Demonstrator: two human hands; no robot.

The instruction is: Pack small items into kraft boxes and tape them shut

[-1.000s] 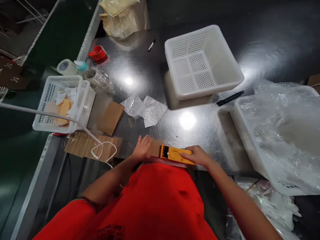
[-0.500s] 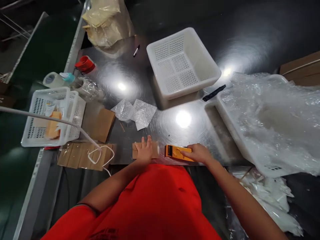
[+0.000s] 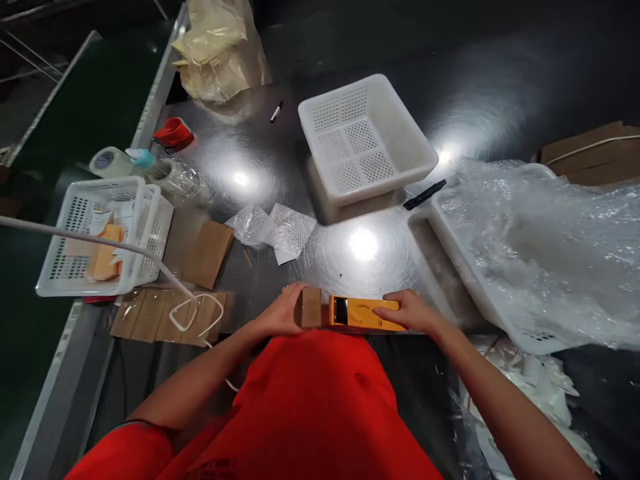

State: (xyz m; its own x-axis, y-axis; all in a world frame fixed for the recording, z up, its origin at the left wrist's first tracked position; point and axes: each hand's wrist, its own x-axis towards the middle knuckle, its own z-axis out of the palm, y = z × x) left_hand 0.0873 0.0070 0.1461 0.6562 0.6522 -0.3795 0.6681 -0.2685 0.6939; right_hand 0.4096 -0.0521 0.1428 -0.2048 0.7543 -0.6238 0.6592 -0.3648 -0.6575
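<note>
At the near table edge, my left hand point(image 3: 281, 313) curls around a small cardboard box point(image 3: 311, 307), fingers wrapped over its far side. My right hand point(image 3: 407, 311) lies on the orange tape dispenser point(image 3: 364, 313), fingers pressed down along its top; the dispenser's open end butts against the box (both sit just beyond my red shirt point(image 3: 310, 407)). To the left lie flattened cardboard strips point(image 3: 150, 315) under a looped white cable point(image 3: 197, 313). Farther out, crumpled bubble wrap point(image 3: 273, 229) rests on the metal table point(image 3: 250, 180). At right, a tub point(image 3: 470, 267) holds clear plastic sheeting point(image 3: 545, 240). Beyond stands an empty-looking white basket point(image 3: 365, 137), upright.
</note>
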